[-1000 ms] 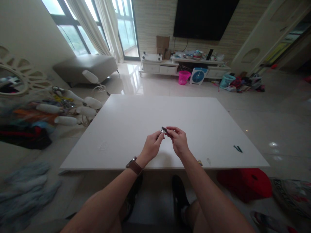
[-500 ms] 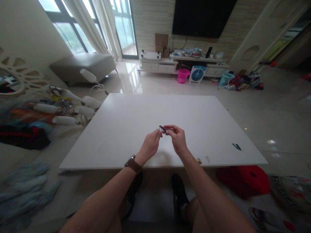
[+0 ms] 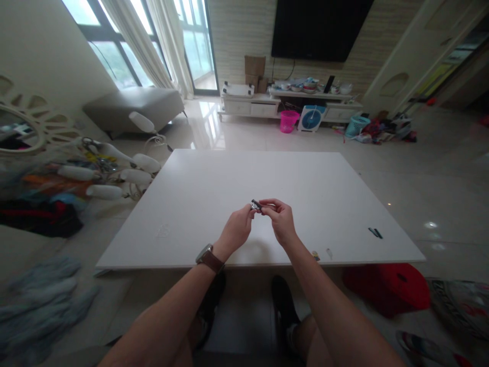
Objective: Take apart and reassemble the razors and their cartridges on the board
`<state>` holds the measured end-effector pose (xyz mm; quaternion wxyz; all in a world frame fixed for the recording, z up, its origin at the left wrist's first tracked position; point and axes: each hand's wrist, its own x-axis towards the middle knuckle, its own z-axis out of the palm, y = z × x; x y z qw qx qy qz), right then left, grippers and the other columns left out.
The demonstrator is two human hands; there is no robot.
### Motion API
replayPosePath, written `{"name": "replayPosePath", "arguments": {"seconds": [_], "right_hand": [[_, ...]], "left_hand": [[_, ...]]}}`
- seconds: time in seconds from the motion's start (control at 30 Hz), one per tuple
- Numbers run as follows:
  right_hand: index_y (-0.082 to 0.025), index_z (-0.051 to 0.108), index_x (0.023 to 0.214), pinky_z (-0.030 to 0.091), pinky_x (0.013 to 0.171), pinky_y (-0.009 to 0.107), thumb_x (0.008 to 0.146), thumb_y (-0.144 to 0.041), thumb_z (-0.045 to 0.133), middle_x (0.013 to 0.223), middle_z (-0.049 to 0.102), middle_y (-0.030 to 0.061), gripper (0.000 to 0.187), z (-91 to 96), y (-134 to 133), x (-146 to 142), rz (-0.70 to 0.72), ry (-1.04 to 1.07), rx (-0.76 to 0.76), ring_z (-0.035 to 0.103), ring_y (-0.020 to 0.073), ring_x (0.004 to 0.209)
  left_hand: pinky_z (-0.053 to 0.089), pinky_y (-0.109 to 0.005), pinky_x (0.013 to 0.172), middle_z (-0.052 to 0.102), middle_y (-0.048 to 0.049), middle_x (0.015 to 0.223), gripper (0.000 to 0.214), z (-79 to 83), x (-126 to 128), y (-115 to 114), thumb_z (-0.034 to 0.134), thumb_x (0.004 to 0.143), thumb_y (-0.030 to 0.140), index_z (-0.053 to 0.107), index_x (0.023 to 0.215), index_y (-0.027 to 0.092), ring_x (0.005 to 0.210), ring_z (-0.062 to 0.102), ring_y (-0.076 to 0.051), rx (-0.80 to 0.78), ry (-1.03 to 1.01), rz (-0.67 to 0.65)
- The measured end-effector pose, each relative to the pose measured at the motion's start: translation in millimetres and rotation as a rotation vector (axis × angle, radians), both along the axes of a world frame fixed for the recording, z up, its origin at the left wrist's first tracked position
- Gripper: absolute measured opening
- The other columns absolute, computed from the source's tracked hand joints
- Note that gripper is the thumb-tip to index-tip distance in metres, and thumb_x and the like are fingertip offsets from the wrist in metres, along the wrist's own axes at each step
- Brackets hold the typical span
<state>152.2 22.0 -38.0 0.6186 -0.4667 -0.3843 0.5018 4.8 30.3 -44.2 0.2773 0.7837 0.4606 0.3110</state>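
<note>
Over the white table (image 3: 229, 173), both hands meet at a small dark and silver metal object (image 3: 256, 205), too small to name for sure. My left hand (image 3: 240, 224), with a watch (image 3: 205, 254) on its wrist, pinches its silver end. Thumb and fingers of my right hand (image 3: 281, 218) are closed on its dark side. Part of the object is hidden by the fingertips. To the right on the tabletop lie two thin dark green strips (image 3: 375, 233). Near the front edge, by my right forearm, are a small yellowish piece (image 3: 315, 255) and a small clear piece (image 3: 329, 253).
A faint clear item (image 3: 162, 231) rests on the table's left part. White lamp shades (image 3: 136, 177) crowd its left edge. Beneath the front right corner stands a red stool-like object (image 3: 397, 288). A pink basket (image 3: 289, 121) sits beyond the far edge.
The whole view has shifted slightly. Both hands keep their pinch on the small object, which appears tilted a little differently.
</note>
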Motion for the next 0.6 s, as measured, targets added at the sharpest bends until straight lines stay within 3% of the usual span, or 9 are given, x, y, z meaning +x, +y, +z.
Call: {"name": "replayPosePath", "arguments": {"seconds": [0.33, 0.6], "right_hand": [[-0.019, 0.07, 0.083, 0.057, 0.079, 0.034, 0.071, -0.02, 0.069, 0.083, 0.077, 0.0045, 0.012, -3.9, -3, -1, 0.026, -0.113, 0.084, 0.073, 0.0212, 0.079], [-0.021, 0.066, 0.078, 0.057, 0.077, 0.034, 0.073, -0.024, 0.07, 0.082, 0.077, 0.0045, 0.007, -10.1, -3, -3, 0.018, -0.167, 0.083, 0.073, 0.0218, 0.077]], "left_hand": [[0.033, -0.03, 0.062, 0.061, -0.0027, 0.07, 0.022, -2.7, 1, 0, 0.034, 0.101, 0.026, 0.048, 0.084, 0.022, 0.065, 0.059, -0.02, 0.024, 0.122, 0.053], [0.037, -0.03, 0.063, 0.063, -0.0034, 0.071, 0.028, -8.5, -2, 2, 0.032, 0.102, 0.027, 0.05, 0.082, 0.022, 0.066, 0.06, -0.019, 0.03, 0.085, 0.024]]}}
